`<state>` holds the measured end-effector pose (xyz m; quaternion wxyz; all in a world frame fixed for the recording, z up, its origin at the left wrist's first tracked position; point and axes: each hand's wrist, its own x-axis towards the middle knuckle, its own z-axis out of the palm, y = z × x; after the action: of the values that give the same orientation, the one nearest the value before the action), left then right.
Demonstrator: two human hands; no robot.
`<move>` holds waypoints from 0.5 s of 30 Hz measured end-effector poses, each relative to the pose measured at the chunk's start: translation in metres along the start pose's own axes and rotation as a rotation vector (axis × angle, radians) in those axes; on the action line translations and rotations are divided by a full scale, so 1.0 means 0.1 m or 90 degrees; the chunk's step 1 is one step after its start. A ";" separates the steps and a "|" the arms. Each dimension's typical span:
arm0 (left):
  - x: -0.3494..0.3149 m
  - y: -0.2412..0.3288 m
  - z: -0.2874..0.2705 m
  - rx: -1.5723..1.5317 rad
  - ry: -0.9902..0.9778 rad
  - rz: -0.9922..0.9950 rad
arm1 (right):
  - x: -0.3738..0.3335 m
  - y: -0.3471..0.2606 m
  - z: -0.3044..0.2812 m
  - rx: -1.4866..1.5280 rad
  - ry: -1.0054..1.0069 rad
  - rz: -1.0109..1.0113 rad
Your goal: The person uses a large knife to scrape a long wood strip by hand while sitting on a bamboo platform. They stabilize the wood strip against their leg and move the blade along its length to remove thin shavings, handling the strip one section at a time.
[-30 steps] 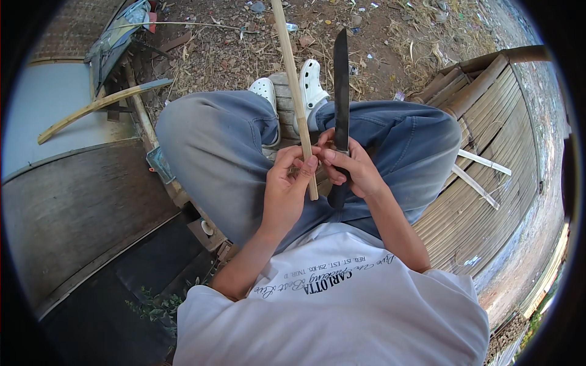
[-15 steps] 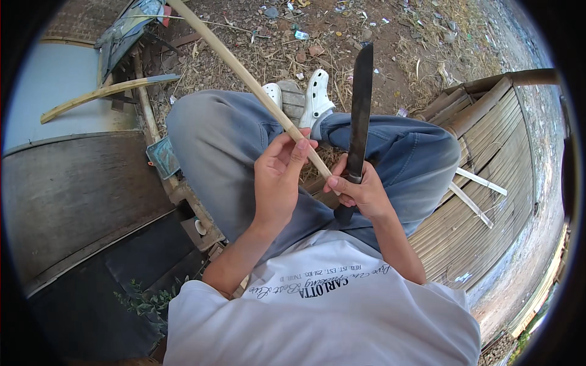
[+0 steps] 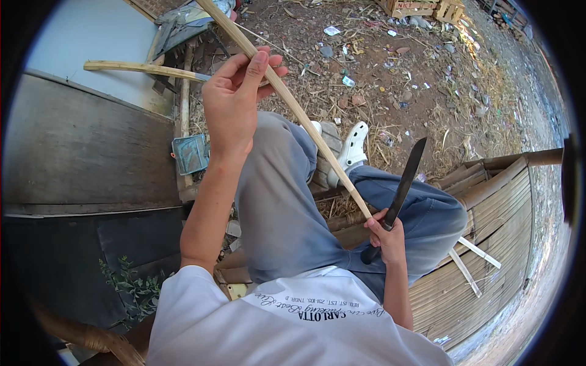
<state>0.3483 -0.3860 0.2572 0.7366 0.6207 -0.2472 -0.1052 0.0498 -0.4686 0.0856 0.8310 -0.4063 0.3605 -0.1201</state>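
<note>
A long pale strip of split bamboo [image 3: 326,149] slants across my lap, from the top of the head view down to my right hand. My left hand [image 3: 235,100] is raised above my left knee, with thumb and fingers pinching the strip's upper stretch. Over my right thigh, my right hand [image 3: 390,242] grips the dark handle of a machete [image 3: 408,183]. Its black blade points up and to the right. The strip's lower end meets the thumb and fingers of that same hand, close beside the handle.
At my right lies a bamboo slat platform [image 3: 482,244] with two pale strips [image 3: 466,272] on it. A blue plastic tray [image 3: 190,154] sits left of my knee. Wooden crates [image 3: 421,8] stand far ahead on littered ground. Another bamboo piece [image 3: 143,67] juts out at left.
My left hand has slid farther up the strip, away from my right hand. The right hand has moved down and right with the machete, whose blade now leans more to the right.
</note>
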 end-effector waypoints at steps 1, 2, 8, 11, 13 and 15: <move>0.10 0.03 -0.03 0.012 0.000 0.023 | 0.04 0.03 -0.01 -0.017 0.032 0.005; 0.19 0.07 -0.04 0.017 0.021 0.036 | 0.09 0.06 -0.01 0.006 0.054 0.007; 0.51 0.09 -0.11 -0.027 0.026 0.077 | 0.24 0.09 -0.14 0.065 0.095 0.035; 0.48 0.06 -0.02 -0.057 0.020 0.066 | 0.29 0.13 -0.16 0.051 0.105 0.050; 0.42 0.04 0.05 -0.084 0.023 0.065 | 0.33 0.17 -0.19 0.054 0.112 0.055; 0.37 0.04 0.10 -0.110 -0.015 0.083 | 0.36 0.18 -0.21 0.055 0.115 0.058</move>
<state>0.3747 -0.4108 0.2704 0.7896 0.5364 -0.2855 -0.0852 0.0589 -0.4869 0.0455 0.8164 -0.3409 0.4466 -0.1335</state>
